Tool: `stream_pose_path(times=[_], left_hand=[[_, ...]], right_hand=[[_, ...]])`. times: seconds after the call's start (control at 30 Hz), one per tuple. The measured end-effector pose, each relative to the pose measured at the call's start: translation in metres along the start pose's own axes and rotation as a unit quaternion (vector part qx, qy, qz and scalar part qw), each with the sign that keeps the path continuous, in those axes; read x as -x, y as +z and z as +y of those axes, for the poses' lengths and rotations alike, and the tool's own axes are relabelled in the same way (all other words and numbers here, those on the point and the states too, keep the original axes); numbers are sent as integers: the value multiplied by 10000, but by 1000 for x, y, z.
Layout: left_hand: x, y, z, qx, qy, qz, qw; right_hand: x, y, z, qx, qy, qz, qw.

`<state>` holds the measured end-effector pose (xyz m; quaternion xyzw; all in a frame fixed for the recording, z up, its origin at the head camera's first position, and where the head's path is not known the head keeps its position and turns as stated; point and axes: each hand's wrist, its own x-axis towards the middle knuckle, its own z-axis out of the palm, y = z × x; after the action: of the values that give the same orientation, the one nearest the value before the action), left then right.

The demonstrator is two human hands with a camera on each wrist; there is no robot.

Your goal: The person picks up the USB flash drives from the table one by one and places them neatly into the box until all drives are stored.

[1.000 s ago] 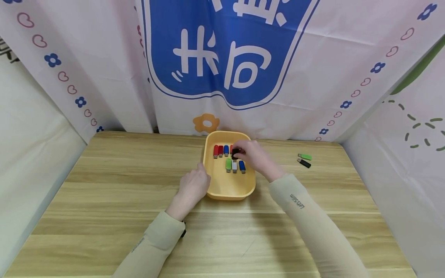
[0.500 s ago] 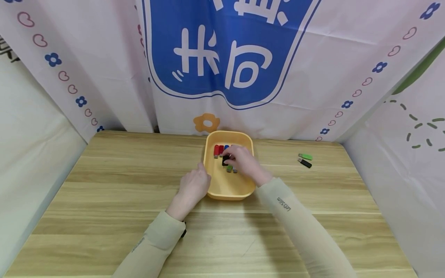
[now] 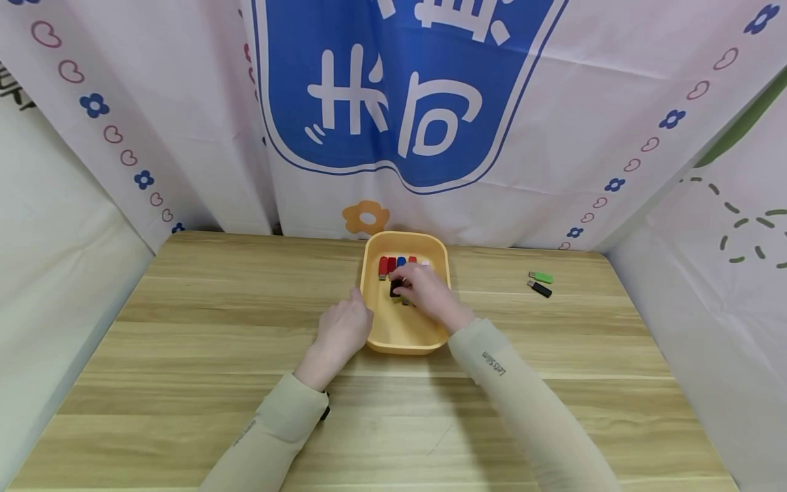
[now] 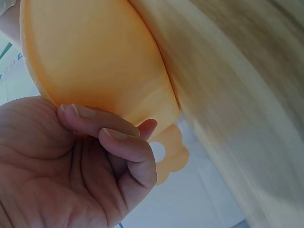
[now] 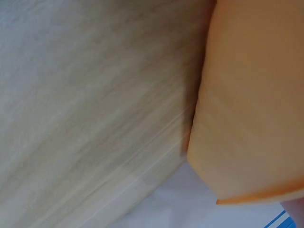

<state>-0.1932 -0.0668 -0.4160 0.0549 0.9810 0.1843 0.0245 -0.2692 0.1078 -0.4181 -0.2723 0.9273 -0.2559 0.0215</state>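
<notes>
A yellow tray stands on the table with several USB sticks in it. My left hand holds the tray's left side, its curled fingers at the rim in the left wrist view. Inside the tray, my right hand pinches a black USB stick between thumb and fingers. Behind that hand runs a row with a red stick, a darker red stick and a blue stick. My right hand mostly hides the sticks of the nearer row. Only the tray's outer wall shows in the right wrist view.
On the table, right of the tray, lie a green USB stick and a black-bodied USB stick. A printed white curtain hangs right behind the table's back edge, and white cloth walls stand at both sides.
My right hand has moved left and slightly nearer inside the tray with the black USB stick, now covering the nearer row. My left hand has stayed on the tray's side.
</notes>
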Motion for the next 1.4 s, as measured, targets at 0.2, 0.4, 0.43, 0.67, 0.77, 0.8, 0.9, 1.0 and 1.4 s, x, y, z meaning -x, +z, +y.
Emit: stream_pose_path(times=[0.2, 0.4, 0.43, 0.67, 0.77, 0.8, 0.9, 1.0, 1.4], left_hand=[[0, -1, 0, 32, -12, 0, 10000], [-1, -1, 0, 16, 3, -19, 10000], [-1, -1, 0, 15, -3, -36, 10000], [-2, 0, -1, 34, -29, -61, 10000], [-1, 0, 0, 18, -40, -37, 10000], [-1, 0, 0, 8, -39, -24, 10000], [-1, -1, 0, -16, -34, -12, 10000], [-2, -1, 0, -19, -49, -48, 10000], [-2, 0, 0, -71, -71, -46, 9999]], right_hand=[[0, 6, 2, 83, -88, 65, 9999], [-1, 9, 3, 288, -36, -48, 9996], [-1, 10, 3, 343, -37, -83, 9994], [0, 12, 3, 747, -223, -152, 9968], [0, 13, 5, 996, -328, -91, 9944], [0, 14, 5, 1061, -359, -63, 9937], [0, 15, 6, 1206, -434, 7, 9918], [0, 15, 7, 1293, -473, 63, 9905], [1, 16, 6, 1696, -483, 58, 9843]])
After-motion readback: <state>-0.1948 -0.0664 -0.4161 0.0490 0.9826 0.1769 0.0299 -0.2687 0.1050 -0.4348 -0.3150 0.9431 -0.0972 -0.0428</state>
